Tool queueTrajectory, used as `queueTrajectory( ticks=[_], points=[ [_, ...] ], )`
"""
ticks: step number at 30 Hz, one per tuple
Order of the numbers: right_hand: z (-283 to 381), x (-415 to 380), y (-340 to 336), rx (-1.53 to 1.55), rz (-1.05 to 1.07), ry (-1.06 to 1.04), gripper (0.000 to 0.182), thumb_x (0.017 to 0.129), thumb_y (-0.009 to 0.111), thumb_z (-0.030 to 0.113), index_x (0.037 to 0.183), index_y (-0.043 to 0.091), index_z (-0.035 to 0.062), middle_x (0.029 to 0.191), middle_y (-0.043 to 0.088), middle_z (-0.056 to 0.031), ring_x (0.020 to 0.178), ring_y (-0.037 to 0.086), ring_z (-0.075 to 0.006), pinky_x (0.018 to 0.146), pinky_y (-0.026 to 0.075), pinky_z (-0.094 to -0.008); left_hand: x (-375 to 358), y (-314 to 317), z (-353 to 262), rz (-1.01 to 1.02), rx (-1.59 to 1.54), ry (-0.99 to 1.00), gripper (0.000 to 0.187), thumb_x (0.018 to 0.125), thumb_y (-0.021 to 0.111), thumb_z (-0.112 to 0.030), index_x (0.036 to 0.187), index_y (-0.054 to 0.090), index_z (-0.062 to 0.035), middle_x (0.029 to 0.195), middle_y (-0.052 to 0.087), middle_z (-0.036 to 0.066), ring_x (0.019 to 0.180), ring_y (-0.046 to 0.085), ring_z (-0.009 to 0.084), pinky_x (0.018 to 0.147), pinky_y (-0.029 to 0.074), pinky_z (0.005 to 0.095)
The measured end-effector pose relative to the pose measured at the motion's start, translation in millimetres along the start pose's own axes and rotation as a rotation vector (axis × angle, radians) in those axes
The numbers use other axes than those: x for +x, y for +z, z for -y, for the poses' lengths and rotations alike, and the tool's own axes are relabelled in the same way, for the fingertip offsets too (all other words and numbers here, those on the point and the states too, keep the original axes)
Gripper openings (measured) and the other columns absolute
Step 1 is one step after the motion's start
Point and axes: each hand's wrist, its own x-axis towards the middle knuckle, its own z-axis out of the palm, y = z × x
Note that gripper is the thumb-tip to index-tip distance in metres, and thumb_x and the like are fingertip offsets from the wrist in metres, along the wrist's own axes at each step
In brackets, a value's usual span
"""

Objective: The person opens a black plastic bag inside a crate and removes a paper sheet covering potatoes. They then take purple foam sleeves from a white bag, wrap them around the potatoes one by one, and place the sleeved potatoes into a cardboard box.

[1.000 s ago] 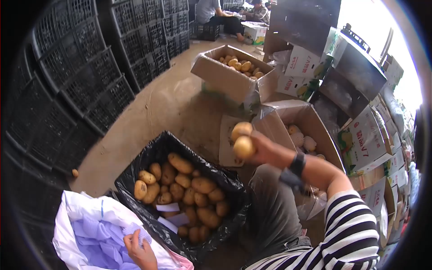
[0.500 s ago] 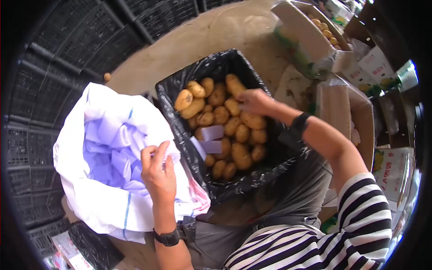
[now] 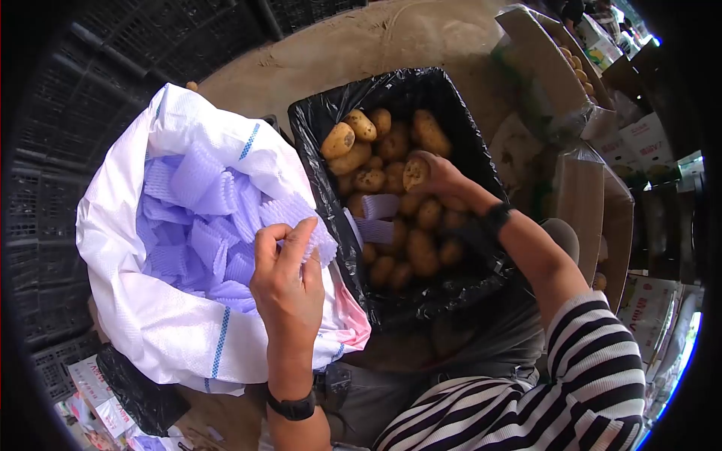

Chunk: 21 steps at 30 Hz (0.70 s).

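My left hand [image 3: 289,278] pinches a pale purple foam net sleeve [image 3: 320,234] between thumb and fingers, over the near right rim of a white woven sack [image 3: 113,233]. Inside the sack lie many more purple foam sleeves [image 3: 203,180]. My right hand [image 3: 445,180] is closed around a potato [image 3: 415,174], lifted just above the others in a crate lined with a black plastic bag [image 3: 410,86]. Among the potatoes [image 3: 423,252] in the crate, two foam sleeves [image 3: 376,229] lie near its left side.
Black plastic crates [image 3: 83,113] are stacked along the left and back. An open cardboard box [image 3: 541,68] with potatoes stands at back right, with another open carton [image 3: 583,195] nearer me. A black plastic bag [image 3: 139,391] lies at lower left.
My right hand has drawn a potato up and toward the middle of the crate. My left hand has the foam sleeve showing more fully beyond its fingers. The view has shifted slightly.
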Motion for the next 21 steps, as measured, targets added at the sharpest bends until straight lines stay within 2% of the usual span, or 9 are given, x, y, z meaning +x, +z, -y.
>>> queueTrajectory(
  ticks=[5, 6, 8, 12, 13, 16, 18, 19, 21],
  points=[
    [33, -83, -27, 1.230, 0.123, -0.220, 0.077, 0.068, 0.075, 0.010, 0.132, 0.032, 0.0126, 0.118, 0.047, -0.0065, 0.109, 0.049, -0.0184, 0.087, 0.046, -0.0355, -2, 13, -5, 0.015, -0.010, -0.041, 0.039, 0.066, 0.059, 0.008, 0.102, 0.062, -0.0057, 0.090, 0.051, 0.012, 0.082, 0.055, 0.0273, 0.071, 0.044, 0.0349],
    [43, -97, -31, 1.238, 0.107, -0.222, 0.077, 0.068, 0.075, 0.010, 0.132, 0.032, 0.0126, 0.118, 0.047, -0.0065, 0.109, 0.049, -0.0184, 0.087, 0.046, -0.0355, -3, 18, -7, 0.021, -0.008, -0.025, 0.039, 0.066, 0.059, 0.008, 0.102, 0.062, -0.0057, 0.090, 0.051, 0.012, 0.082, 0.055, 0.0273, 0.071, 0.044, 0.0349],
    [60, -122, -39, 1.687, 0.361, -0.121, 0.077, 0.072, 0.071, 0.002, 0.134, 0.025, 0.0110, 0.122, 0.045, -0.0075, 0.106, 0.050, -0.0211, 0.086, 0.046, -0.0390, -5, 26, -8, 0.031, 0.008, -0.009, 0.038, 0.066, 0.059, 0.008, 0.101, 0.062, -0.0065, 0.091, 0.052, 0.011, 0.081, 0.055, 0.0268, 0.069, 0.044, 0.0339],
    [80, -149, -38, 1.910, 0.506, -0.084, 0.076, 0.080, 0.066, 0.013, 0.139, 0.019, 0.0139, 0.123, 0.042, -0.0071, 0.110, 0.047, -0.0205, 0.089, 0.043, -0.0394, -9, 36, -16, -0.014, -0.010, 0.074, 0.034, 0.067, 0.061, 0.006, 0.097, 0.064, -0.0079, 0.092, 0.053, 0.010, 0.078, 0.056, 0.0258, 0.066, 0.045, 0.0325],
    [82, -146, -28, 1.710, 0.356, -0.239, 0.072, 0.083, 0.062, 0.019, 0.140, 0.018, 0.0111, 0.125, 0.041, -0.0077, 0.111, 0.046, -0.0186, 0.092, 0.040, -0.0341, -10, 38, -17, -0.029, -0.030, 0.075, 0.032, 0.067, 0.062, 0.005, 0.096, 0.064, -0.0086, 0.093, 0.053, 0.010, 0.078, 0.056, 0.0255, 0.066, 0.045, 0.0320],
    [83, -151, -23, 1.326, 0.116, -0.291, 0.072, 0.083, 0.062, 0.021, 0.138, 0.018, 0.0048, 0.128, 0.040, -0.0090, 0.112, 0.045, -0.0168, 0.095, 0.037, -0.0298, -12, 44, -12, -0.051, -0.001, 0.034, 0.031, 0.068, 0.063, 0.004, 0.095, 0.064, -0.0102, 0.095, 0.054, 0.010, 0.080, 0.055, 0.0262, 0.071, 0.045, 0.0329],
    [84, -159, -18, 1.393, 0.147, -0.291, 0.070, 0.081, 0.064, 0.025, 0.134, 0.026, -0.0020, 0.127, 0.043, -0.0108, 0.113, 0.046, -0.0180, 0.096, 0.036, -0.0303, -6, 48, -13, -0.170, 0.167, 0.165, 0.031, 0.067, 0.063, 0.004, 0.094, 0.064, -0.0106, 0.096, 0.054, 0.010, 0.083, 0.054, 0.0275, 0.075, 0.044, 0.0349],
    [81, -164, -11, 1.590, 0.315, -0.231, 0.067, 0.080, 0.065, 0.026, 0.130, 0.032, -0.0037, 0.124, 0.047, -0.0113, 0.112, 0.047, -0.0189, 0.097, 0.035, -0.0310, -6, 51, -14, -0.281, 0.322, 0.298, 0.031, 0.066, 0.064, 0.004, 0.092, 0.064, -0.0111, 0.096, 0.054, 0.010, 0.086, 0.053, 0.0289, 0.078, 0.042, 0.0368],
    [79, -175, 5, 1.887, 0.497, -0.187, 0.060, 0.077, 0.066, 0.028, 0.122, 0.043, -0.0051, 0.119, 0.052, -0.0119, 0.111, 0.049, -0.0203, 0.099, 0.034, -0.0324, -19, 66, -20, -0.178, 0.286, 0.253, 0.030, 0.065, 0.065, 0.003, 0.092, 0.064, -0.0107, 0.097, 0.054, 0.011, 0.089, 0.051, 0.0304, 0.081, 0.041, 0.0382]
  ],
)
